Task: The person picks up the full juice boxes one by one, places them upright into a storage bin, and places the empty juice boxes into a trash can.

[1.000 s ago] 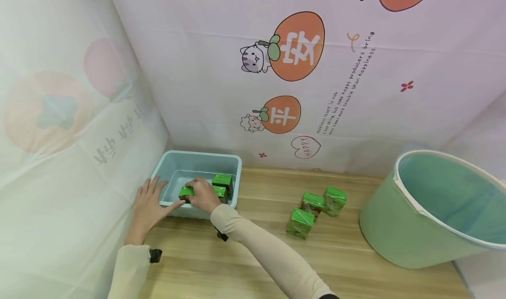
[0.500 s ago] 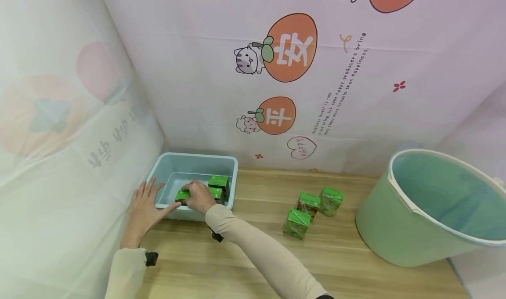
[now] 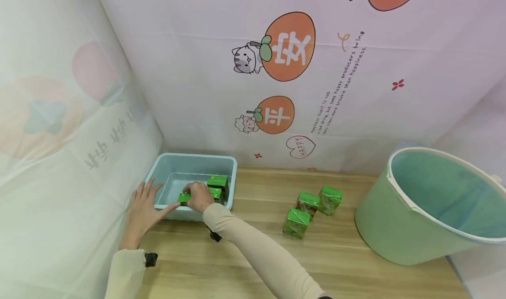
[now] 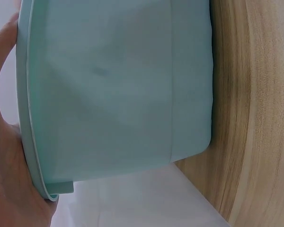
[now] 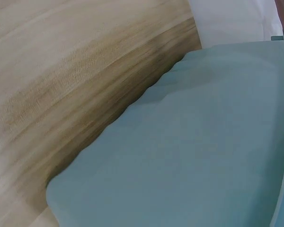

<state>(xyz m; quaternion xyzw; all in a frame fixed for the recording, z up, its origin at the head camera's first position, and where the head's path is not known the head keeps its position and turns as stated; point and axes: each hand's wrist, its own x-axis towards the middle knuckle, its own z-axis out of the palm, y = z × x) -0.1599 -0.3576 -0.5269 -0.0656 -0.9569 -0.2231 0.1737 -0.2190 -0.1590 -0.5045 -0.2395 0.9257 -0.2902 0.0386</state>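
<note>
A light blue plastic tub (image 3: 189, 158) stands at the back left of the wooden table. Inside it, my right hand (image 3: 199, 197) pinches a green-topped juice box (image 3: 183, 198) near the front wall, with part of the box hidden by the fingers. Two more juice boxes are at the tub's right end, one at the back (image 3: 218, 181) and one at the front (image 3: 216, 195). My left hand (image 3: 142, 211) rests at the tub's front left corner, fingers spread along the side and thumb along the front rim. In the left wrist view, that palm lies against the rim (image 4: 26, 104).
Three green juice boxes (image 3: 296, 223) stand close together on the table (image 3: 245, 264), right of the tub. A large green bucket (image 3: 395, 228) stands at the far right. Printed cloth walls (image 3: 205, 92) border the table's back and left side.
My right hand and its juice box have moved slightly right and toward the tub's front wall. My left hand has stayed on the rim. The head view has shifted a little.
</note>
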